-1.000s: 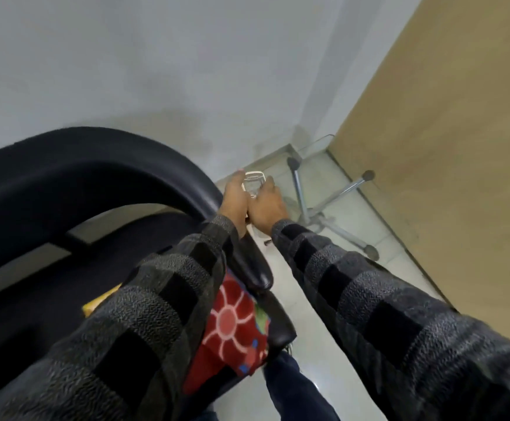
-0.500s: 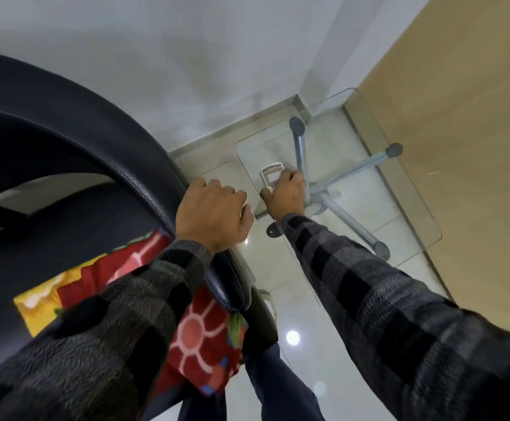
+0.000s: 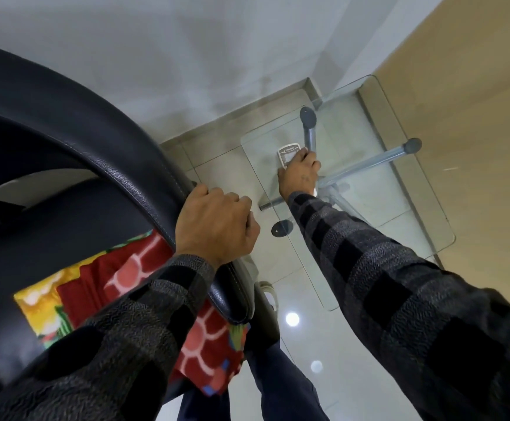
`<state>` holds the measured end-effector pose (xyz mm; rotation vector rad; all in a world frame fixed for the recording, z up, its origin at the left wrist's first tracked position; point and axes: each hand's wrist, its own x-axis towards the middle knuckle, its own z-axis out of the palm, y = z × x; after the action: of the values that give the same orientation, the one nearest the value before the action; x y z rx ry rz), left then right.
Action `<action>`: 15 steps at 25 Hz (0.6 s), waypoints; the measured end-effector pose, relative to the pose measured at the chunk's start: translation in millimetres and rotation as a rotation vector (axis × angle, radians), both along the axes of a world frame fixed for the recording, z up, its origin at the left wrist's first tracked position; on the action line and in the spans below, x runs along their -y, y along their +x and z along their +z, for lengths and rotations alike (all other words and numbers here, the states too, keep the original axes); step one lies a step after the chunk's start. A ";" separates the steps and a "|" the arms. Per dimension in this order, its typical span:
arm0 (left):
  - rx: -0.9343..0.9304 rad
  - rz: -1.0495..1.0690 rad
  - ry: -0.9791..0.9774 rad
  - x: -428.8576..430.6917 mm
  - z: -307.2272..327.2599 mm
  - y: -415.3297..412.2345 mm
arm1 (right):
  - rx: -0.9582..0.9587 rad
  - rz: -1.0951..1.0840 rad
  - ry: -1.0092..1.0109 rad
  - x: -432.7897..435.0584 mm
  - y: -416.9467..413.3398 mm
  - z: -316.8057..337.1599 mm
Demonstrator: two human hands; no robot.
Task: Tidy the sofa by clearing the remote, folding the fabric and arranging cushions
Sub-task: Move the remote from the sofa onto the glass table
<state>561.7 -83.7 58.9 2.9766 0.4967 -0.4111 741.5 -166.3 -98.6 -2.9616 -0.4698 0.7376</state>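
A small white remote (image 3: 287,153) lies on the glass side table (image 3: 399,189), with my right hand (image 3: 299,174) on its near end, fingers closed around it. My left hand (image 3: 217,226) rests curled on the black leather sofa arm (image 3: 144,177), holding nothing loose. A red, yellow and green patterned fabric (image 3: 138,275) lies on the sofa seat and hangs over the front edge under my left sleeve. No cushions show.
The glass table stands on grey metal legs (image 3: 369,162) in the corner between a white wall and a wooden panel (image 3: 475,101). Glossy tiled floor (image 3: 296,344) runs between sofa and table. My legs in dark trousers (image 3: 278,384) stand there.
Both hands were together on the remote above the sofa arm. My right hand has carried it out over the glass table and down onto it; my left hand dropped onto the sofa arm.
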 end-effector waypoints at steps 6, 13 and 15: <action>-0.031 0.001 0.000 0.5 0.8 -1.0 | 0.026 -0.001 -0.019 -1.3 6.7 -8.0; -0.063 -0.023 -0.006 0.2 7.4 -2.8 | 0.038 -0.013 0.005 -3.8 -5.0 15.1; -0.075 -0.030 0.007 1.0 10.3 -0.8 | 0.031 0.050 0.029 -7.9 -23.3 42.7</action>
<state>560.9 -84.7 69.2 2.9880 0.4616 -0.5263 718.2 -158.4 -55.9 -2.9486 -0.5534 0.6837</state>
